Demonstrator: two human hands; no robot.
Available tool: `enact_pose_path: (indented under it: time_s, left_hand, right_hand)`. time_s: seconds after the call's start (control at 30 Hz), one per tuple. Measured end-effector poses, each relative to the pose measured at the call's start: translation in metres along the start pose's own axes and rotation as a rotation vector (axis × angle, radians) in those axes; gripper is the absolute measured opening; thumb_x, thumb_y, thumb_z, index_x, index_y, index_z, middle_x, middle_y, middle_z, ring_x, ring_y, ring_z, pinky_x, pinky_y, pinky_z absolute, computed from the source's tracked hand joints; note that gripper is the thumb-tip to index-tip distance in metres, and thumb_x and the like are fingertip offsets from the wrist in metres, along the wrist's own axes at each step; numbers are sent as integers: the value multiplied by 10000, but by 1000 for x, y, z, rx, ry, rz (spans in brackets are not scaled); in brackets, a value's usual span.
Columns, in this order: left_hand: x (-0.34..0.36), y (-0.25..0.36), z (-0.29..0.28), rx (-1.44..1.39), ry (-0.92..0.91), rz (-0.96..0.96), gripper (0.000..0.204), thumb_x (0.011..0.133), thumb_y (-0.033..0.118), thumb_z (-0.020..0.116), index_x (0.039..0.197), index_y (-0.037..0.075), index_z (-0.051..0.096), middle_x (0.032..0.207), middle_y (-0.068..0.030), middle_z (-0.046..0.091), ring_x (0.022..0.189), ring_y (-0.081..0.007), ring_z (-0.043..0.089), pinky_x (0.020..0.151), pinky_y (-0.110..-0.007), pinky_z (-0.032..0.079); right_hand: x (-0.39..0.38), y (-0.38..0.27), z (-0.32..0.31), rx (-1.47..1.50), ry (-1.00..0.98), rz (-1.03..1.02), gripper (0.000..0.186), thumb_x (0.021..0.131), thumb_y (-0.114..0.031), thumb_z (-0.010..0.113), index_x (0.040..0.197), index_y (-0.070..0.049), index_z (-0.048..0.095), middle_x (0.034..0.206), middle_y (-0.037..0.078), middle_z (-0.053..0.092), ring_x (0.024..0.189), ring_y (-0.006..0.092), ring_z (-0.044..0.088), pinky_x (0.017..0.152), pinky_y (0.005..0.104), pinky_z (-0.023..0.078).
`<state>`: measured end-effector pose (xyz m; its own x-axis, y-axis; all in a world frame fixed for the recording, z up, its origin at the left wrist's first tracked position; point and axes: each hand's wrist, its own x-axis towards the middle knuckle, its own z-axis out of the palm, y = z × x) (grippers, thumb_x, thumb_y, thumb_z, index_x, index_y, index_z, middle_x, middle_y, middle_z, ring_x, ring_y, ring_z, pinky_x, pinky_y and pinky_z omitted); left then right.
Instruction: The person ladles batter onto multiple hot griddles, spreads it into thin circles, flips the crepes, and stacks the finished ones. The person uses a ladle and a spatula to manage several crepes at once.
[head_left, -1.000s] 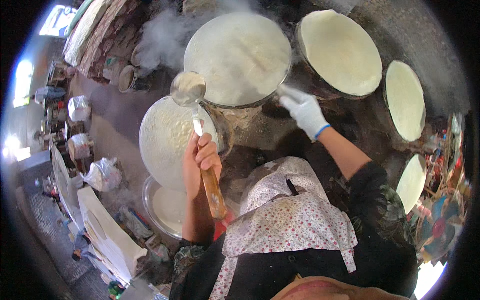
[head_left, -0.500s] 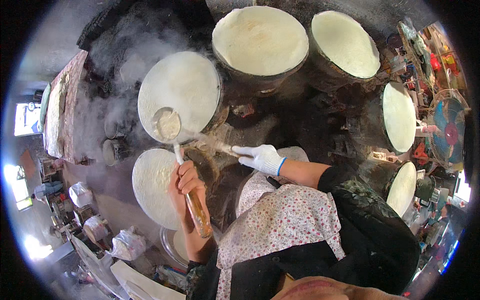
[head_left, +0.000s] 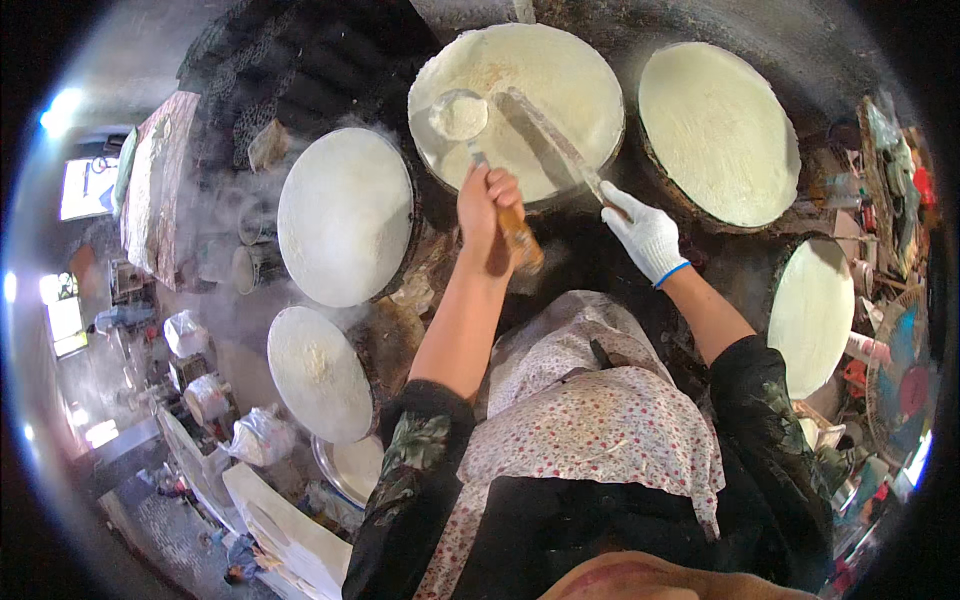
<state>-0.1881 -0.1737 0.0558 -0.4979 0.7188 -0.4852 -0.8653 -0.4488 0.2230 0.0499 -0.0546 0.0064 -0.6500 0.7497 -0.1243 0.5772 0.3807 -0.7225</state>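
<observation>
My bare left hand [head_left: 487,212] grips the wooden handle of a metal ladle [head_left: 459,116] whose bowl holds pale batter above a round griddle [head_left: 520,100] coated with a thin pale sheet. My right hand [head_left: 645,235], in a white glove with a blue cuff, holds a long flat spreader blade [head_left: 548,136] that lies across the same griddle, right of the ladle. Both forearms reach forward over my flowered apron [head_left: 590,420].
More round griddles with pale sheets ring me: one at upper right [head_left: 718,130], one at right [head_left: 810,312], two at left [head_left: 343,215] [head_left: 318,372]. Steam drifts at left. A metal basin [head_left: 350,470] and stacked white sheets [head_left: 290,535] sit lower left; clutter lines the right edge.
The view has swung right along the griddles. My left hand carried the ladle from the left griddle to the middle one, and my gloved hand moved the blade onto it.
</observation>
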Motion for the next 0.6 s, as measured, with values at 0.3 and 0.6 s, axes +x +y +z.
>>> enact_pose_path:
  time_s: [0.3,0.6]
  left_hand:
    - [35,-92,42,503,398,321,145,1062,62,458,1204,76,436,767,-59,489,554,-155,440,493,-337,394]
    - [-23,-22,36,-288,132,-35,123,1105,116,447,989,85,421,766,17,425,584,-74,447,458,-220,412]
  right_hand:
    - [44,10,-30,-323,-148,-90,443,1012,-430,642,1444,-334,631,837,176,749,789,372,744,703,465,578]
    - [46,-1,-23,-646,-96,-300,418,1016,-390,620,1431,-357,592,636,113,684,586,341,696,543,497,530]
